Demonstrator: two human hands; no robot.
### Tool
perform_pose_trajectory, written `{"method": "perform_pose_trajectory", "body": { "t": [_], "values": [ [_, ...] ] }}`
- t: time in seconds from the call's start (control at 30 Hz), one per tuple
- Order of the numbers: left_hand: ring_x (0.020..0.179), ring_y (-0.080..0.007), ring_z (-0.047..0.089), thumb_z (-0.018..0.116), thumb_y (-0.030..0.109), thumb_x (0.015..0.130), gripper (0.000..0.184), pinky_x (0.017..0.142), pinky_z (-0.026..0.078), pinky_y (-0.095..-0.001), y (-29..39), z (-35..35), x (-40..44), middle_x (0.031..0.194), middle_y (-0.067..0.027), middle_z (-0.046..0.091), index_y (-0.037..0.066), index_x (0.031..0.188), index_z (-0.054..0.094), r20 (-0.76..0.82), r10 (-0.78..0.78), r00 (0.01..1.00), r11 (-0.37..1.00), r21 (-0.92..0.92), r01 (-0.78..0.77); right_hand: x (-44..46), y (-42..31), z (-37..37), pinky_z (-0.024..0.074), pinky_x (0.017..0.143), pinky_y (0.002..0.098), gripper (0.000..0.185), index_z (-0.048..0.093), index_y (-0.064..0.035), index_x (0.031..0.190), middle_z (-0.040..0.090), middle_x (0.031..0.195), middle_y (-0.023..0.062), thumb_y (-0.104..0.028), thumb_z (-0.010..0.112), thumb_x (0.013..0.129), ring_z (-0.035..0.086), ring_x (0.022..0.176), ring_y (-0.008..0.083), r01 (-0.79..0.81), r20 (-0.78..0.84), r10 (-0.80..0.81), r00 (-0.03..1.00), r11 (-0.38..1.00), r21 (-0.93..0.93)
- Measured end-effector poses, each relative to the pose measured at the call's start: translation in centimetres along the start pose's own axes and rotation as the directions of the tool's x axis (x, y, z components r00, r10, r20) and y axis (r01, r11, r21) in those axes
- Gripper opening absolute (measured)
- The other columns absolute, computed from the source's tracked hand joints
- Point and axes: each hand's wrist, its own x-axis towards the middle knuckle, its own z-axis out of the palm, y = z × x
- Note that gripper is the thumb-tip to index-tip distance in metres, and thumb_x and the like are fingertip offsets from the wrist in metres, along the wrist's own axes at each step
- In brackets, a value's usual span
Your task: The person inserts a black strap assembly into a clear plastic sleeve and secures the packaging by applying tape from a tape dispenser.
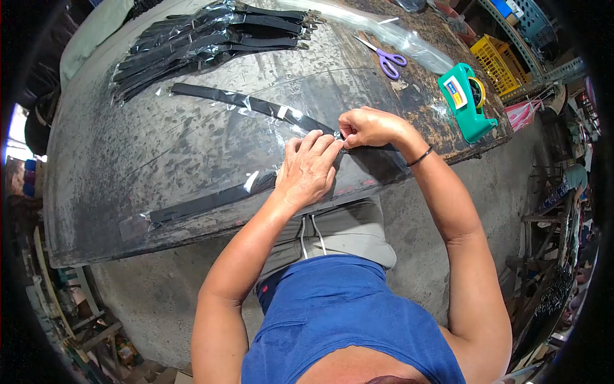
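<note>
A long black strap (211,95) in clear plastic wrapping (294,116) lies slantwise on the table, reaching my hands. My right hand (371,128) is closed in a pinch at the strap's near end, on what looks like the clear wrapping; the fingertips partly hide it. Right beside it, my left hand (310,165) lies palm down with its fingers stretched out, their tips next to the pinch. A second black strap (204,203), also in clear plastic, runs along the table's front edge and passes under my left hand, where part of it is hidden.
Several wrapped black straps (217,38) are piled at the back left of the worn table (102,173). Purple-handled scissors (389,63) and clear plastic sleeves (409,41) lie at the back right. A green tape dispenser (464,105) stands near the right edge; beyond is a yellow crate (495,64).
</note>
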Motion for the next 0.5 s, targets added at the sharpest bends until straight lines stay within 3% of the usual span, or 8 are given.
{"method": "perform_pose_trajectory", "body": {
  "t": [0.33, 0.4, 0.43, 0.5],
  "values": [
    [0.132, -0.0291, 0.046, 0.067, 0.013, 0.08, 0.053, 0.104, 0.034, -0.0476, 0.1, -0.1, 0.0, 0.134, -0.0076, 0.056, 0.011, 0.133, 0.057, 0.003, 0.006, 1.0, 1.0, 0.006, -0.006, 0.1, 0.1, 0.0, 0.0516, 0.074, 0.0423, 0.039, 0.065, -0.002, 0.092, 0.071, 0.09, 0.0179, -0.029, 0.082, 0.07, 0.068, 0.088, 0.0348, -0.111, -0.064, 0.107, 0.992, 0.992, -0.067],
    [0.132, -0.029, 0.045, 0.066, 0.012, 0.08, 0.054, 0.104, 0.034, -0.0478, 0.2, -0.3, 0.0, 0.134, -0.0075, 0.056, 0.011, 0.133, 0.057, 0.012, 0.005, 1.0, 1.0, 0.002, -0.005, -0.3, 0.0, -0.4, 0.0514, 0.076, 0.0422, 0.043, 0.062, -0.0021, 0.095, 0.07, 0.092, 0.0182, -0.029, 0.083, 0.069, 0.067, 0.091, 0.0348, -0.24, -0.114, 0.235, 0.965, 0.97, -0.039],
    [0.132, -0.029, 0.045, 0.066, 0.012, 0.08, 0.054, 0.104, 0.034, -0.0478, 0.2, -0.3, 0.0, 0.134, -0.0075, 0.056, 0.011, 0.133, 0.057, 0.008, 0.007, 1.0, 1.0, 0.005, -0.007, -0.4, 0.6, -0.3, 0.0514, 0.076, 0.0422, 0.043, 0.062, -0.0021, 0.095, 0.07, 0.092, 0.0182, -0.029, 0.083, 0.069, 0.067, 0.091, 0.0348, -0.24, -0.119, 0.233, 0.965, 0.97, -0.042],
    [0.132, -0.0289, 0.045, 0.066, 0.013, 0.08, 0.054, 0.104, 0.034, -0.048, 0.2, -0.3, 0.0, 0.134, -0.0073, 0.056, 0.012, 0.133, 0.057, 0.013, -0.003, 1.0, 1.0, 0.0, 0.003, -0.8, 2.1, 0.3, 0.0486, 0.068, 0.0371, 0.04, 0.056, -0.0002, 0.091, 0.063, 0.081, 0.0126, -0.025, 0.081, 0.073, 0.061, 0.076, 0.0259, -0.074, -0.251, 0.093, 0.963, 0.994, 0.084]
  ]
}}
